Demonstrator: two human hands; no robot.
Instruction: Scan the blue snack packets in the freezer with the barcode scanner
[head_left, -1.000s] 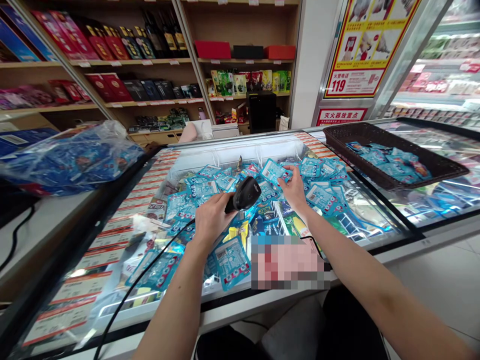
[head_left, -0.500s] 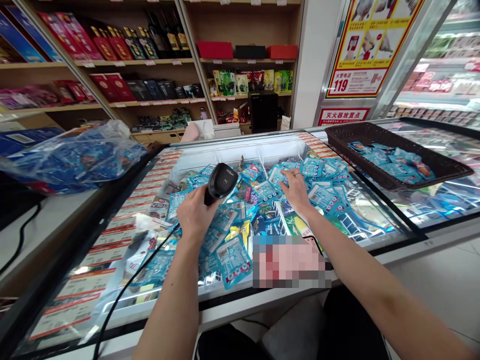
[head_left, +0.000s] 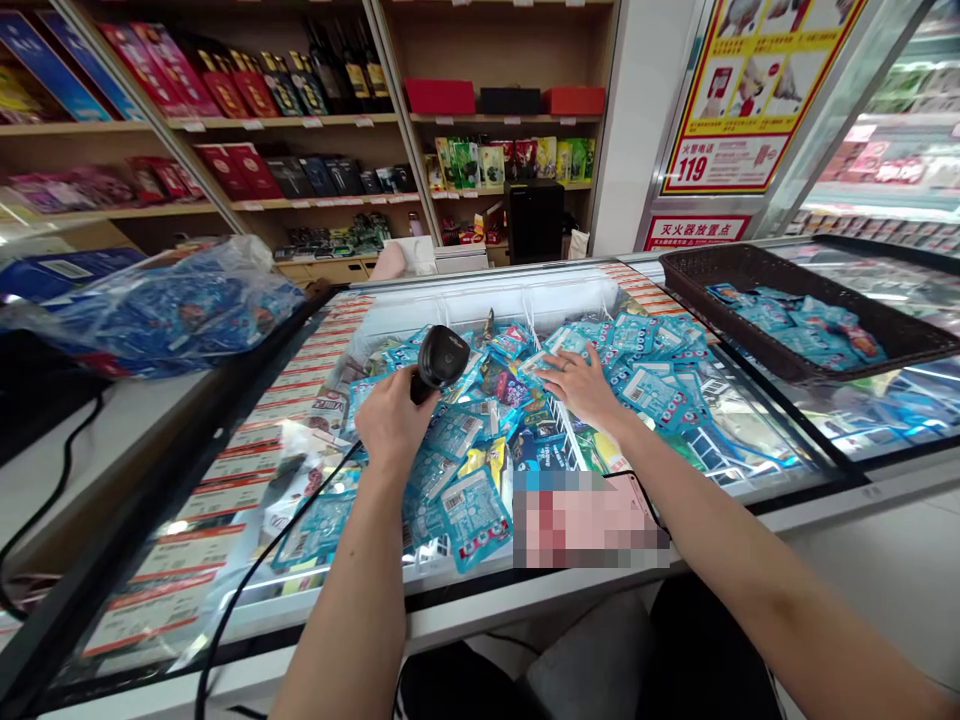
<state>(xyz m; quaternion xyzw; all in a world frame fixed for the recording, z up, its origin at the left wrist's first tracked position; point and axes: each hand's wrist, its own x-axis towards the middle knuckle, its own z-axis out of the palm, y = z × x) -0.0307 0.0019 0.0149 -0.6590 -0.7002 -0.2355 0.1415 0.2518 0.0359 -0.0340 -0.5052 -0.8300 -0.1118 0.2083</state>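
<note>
My left hand (head_left: 391,418) is wrapped round the handle of a black barcode scanner (head_left: 442,358), its head pointing away from me over the freezer. A black cord (head_left: 277,540) runs down from the scanner to the lower left. My right hand (head_left: 581,385), a ring on one finger, has its fingers spread over a blue packet (head_left: 534,366); whether it presses on the packet I cannot tell. Many similar blue packets lie about both hands on the glass top, some with barcodes up, such as a packet (head_left: 474,515) near the front edge and another packet (head_left: 652,392) to the right.
A brown basket (head_left: 795,362) with blue packets stands at the right. At the left lies a clear plastic bag (head_left: 187,305) of blue packages. A phone (head_left: 637,495), mostly blurred out, rests at the front edge. Price labels (head_left: 217,500) line the freezer's left side. Stocked shelves (head_left: 300,122) stand behind.
My right hand has shifted slightly left and its fingers have spread over a packet. The left hand still holds the scanner in nearly the same place. The whole view has shifted a little.
</note>
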